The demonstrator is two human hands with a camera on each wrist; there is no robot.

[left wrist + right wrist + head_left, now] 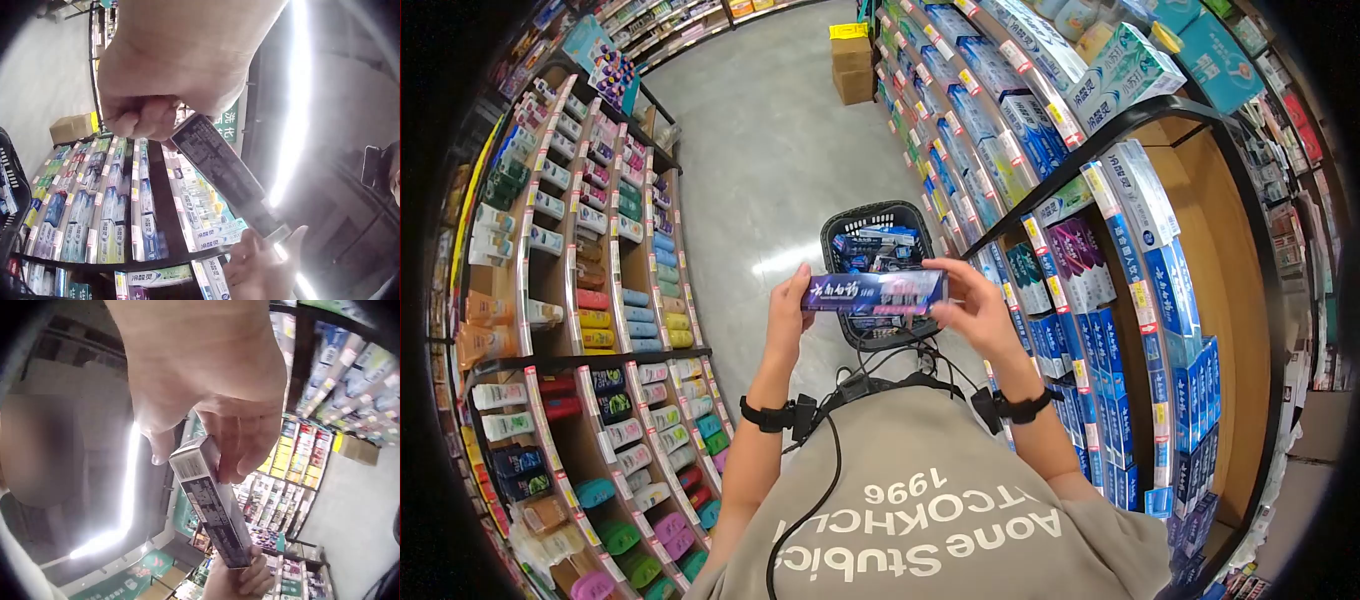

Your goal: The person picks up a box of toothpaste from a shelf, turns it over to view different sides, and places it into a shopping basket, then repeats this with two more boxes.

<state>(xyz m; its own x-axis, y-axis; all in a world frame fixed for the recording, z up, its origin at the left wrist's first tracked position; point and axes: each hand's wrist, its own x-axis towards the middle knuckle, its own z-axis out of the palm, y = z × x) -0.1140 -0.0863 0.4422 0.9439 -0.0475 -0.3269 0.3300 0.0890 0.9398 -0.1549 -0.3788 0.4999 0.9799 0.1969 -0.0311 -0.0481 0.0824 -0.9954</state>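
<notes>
A dark blue and purple toothpaste box (875, 291) is held level in front of the chest, over the shopping basket (828, 250). My left hand (787, 308) grips its left end, with curled fingers against the box end in the left wrist view. At the other end, my right hand (978, 310) holds the box between thumb and fingers. The right wrist view shows the box's pale end flap (195, 450) beside the thumb and its dark printed side (215, 519). Beneath the hands, the black basket contains several blue toothpaste boxes (880, 240).
Toothpaste shelves (1100, 340) run close along the right, with a black-railed end frame (1250, 300). Bottles and tubes fill the shelves (590, 300) on the left. Cardboard boxes (853, 72) stand farther down the grey aisle floor (750, 130). Cables (832, 480) hang over the shirt.
</notes>
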